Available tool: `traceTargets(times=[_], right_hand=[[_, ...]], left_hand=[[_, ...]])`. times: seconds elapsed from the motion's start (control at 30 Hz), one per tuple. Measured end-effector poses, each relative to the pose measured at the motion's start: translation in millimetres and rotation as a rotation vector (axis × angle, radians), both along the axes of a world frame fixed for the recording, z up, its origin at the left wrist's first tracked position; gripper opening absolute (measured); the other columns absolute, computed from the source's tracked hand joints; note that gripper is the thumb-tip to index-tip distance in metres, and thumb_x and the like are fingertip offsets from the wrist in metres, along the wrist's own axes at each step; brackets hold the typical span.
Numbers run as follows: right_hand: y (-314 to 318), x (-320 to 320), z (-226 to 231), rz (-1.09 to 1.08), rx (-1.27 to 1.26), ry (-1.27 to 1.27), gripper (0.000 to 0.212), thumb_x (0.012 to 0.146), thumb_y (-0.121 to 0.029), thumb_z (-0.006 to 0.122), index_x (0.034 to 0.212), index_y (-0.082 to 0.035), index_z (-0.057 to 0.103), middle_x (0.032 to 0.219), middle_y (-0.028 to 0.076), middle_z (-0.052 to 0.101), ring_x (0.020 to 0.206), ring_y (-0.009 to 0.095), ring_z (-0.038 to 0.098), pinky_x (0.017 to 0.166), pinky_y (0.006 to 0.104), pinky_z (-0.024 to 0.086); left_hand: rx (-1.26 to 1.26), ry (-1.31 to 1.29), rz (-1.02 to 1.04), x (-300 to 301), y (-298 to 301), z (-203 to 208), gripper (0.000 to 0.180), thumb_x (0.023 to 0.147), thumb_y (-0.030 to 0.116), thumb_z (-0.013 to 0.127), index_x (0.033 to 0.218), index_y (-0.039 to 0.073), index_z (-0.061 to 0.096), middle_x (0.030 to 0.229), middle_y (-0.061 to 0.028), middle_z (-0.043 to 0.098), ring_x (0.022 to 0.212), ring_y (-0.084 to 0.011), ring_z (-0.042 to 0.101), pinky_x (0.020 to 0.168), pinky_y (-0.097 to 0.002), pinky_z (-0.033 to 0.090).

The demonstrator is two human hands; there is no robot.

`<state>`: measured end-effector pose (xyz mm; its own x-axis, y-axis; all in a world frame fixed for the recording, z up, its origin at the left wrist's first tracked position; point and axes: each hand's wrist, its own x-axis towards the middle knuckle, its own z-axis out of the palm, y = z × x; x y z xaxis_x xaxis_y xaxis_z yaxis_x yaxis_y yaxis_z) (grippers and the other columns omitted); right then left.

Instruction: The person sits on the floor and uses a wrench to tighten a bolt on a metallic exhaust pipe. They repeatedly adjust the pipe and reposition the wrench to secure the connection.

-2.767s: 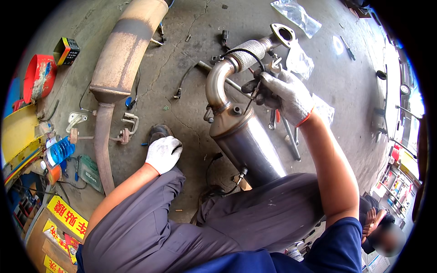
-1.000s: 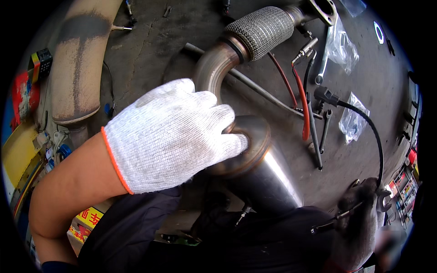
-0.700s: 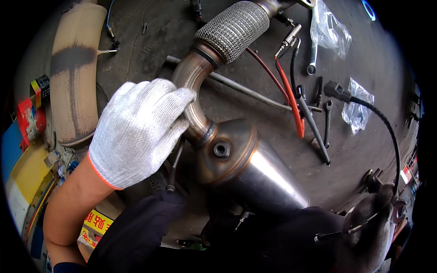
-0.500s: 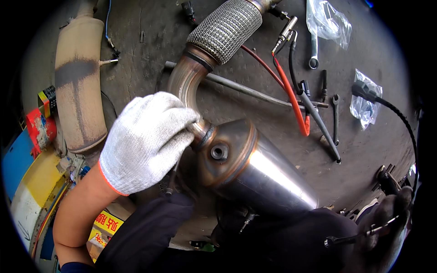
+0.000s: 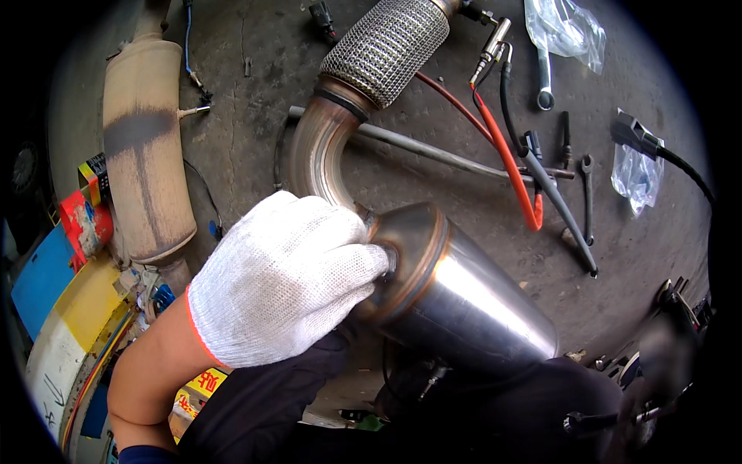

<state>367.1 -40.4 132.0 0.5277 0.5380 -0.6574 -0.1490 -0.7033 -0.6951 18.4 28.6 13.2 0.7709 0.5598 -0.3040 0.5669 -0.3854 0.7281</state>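
My left hand (image 5: 282, 278), in a white knitted glove, has its fingers curled together at the neck end of a shiny catalytic converter (image 5: 483, 301). The fingertips press at the round threaded port there and cover most of it; whatever they may pinch is hidden. From the converter a bent steel pipe (image 5: 315, 158) leads up to a braided flex section (image 5: 386, 50). My right hand (image 5: 668, 352) is a dark, smeared shape at the lower right rim, its fingers not readable. Near it lies a dark metal tool-like piece (image 5: 591, 421).
A rusty muffler (image 5: 147, 147) stands at the left. On the floor lie a grey metal bar (image 5: 433, 153), an orange-red cable (image 5: 502, 147), a wrench (image 5: 588, 197) and clear plastic bags (image 5: 568, 35). A black connector (image 5: 635, 133) on a cable hangs at the right.
My left hand has moved right and down, from the pipe neck onto the threaded port, which it now covers. My right hand is more blurred and higher than before.
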Motion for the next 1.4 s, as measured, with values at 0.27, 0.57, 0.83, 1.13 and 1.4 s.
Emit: traceTargets(times=[0.27, 0.57, 0.83, 1.13, 1.4], right_hand=[[-2, -1, 9, 0.05, 0.018, 0.006, 0.032, 0.115, -0.019, 0.059, 0.14, 0.001, 0.057, 0.118, 0.019, 0.069, 0.086, 0.016, 0.063, 0.073, 0.0264, 0.053], [3, -34, 17, 0.244, 0.044, 0.021, 0.032, 0.116, -0.017, 0.056, 0.142, 0.002, 0.058, 0.122, 0.021, 0.072, 0.086, 0.014, 0.066, 0.076, 0.0255, 0.055], [2, -112, 7, 0.587, 0.047, -0.003, 0.023, 0.107, -0.007, 0.057, 0.127, 0.003, 0.06, 0.119, 0.023, 0.077, 0.089, 0.016, 0.069, 0.083, 0.0292, 0.057], [39, -153, -39, 0.979, 0.158, -0.447, 0.031, 0.099, -0.025, 0.075, 0.116, 0.002, 0.079, 0.097, 0.015, 0.081, 0.091, 0.017, 0.076, 0.09, 0.0346, 0.06], [41, -152, -70, 1.02, 0.174, -0.315, 0.033, 0.099, -0.025, 0.076, 0.119, 0.001, 0.077, 0.099, 0.011, 0.083, 0.092, 0.016, 0.078, 0.088, 0.0318, 0.06]], left_hand=[[-0.494, 0.084, 0.292, -34, 0, 1, 0.015, 0.086, 0.009, 0.07, 0.097, 0.0, 0.064, 0.092, -0.0126, 0.063, 0.084, -0.0254, 0.065, 0.083, -0.0385, 0.056], [-0.387, 0.403, 0.405, -103, -35, 59, 0.02, 0.096, 0.019, 0.071, 0.1, -0.001, 0.07, 0.098, -0.0207, 0.068, 0.094, -0.0406, 0.071, 0.087, -0.0468, 0.057], [-0.345, 0.241, 0.647, -151, -130, 75, 0.017, 0.097, 0.014, 0.071, 0.103, -0.002, 0.073, 0.101, -0.0182, 0.073, 0.099, -0.0356, 0.074, 0.094, -0.0425, 0.058], [-0.27, 0.041, 0.703, -111, -242, -85, 0.023, 0.101, 0.024, 0.07, 0.105, 0.002, 0.076, 0.103, -0.0199, 0.077, 0.099, -0.0419, 0.075, 0.09, -0.0478, 0.059], [-0.167, 0.06, 0.744, -111, -253, -95, 0.017, 0.096, 0.02, 0.075, 0.102, 0.004, 0.078, 0.105, -0.0173, 0.077, 0.101, -0.0407, 0.076, 0.09, -0.0489, 0.06]])
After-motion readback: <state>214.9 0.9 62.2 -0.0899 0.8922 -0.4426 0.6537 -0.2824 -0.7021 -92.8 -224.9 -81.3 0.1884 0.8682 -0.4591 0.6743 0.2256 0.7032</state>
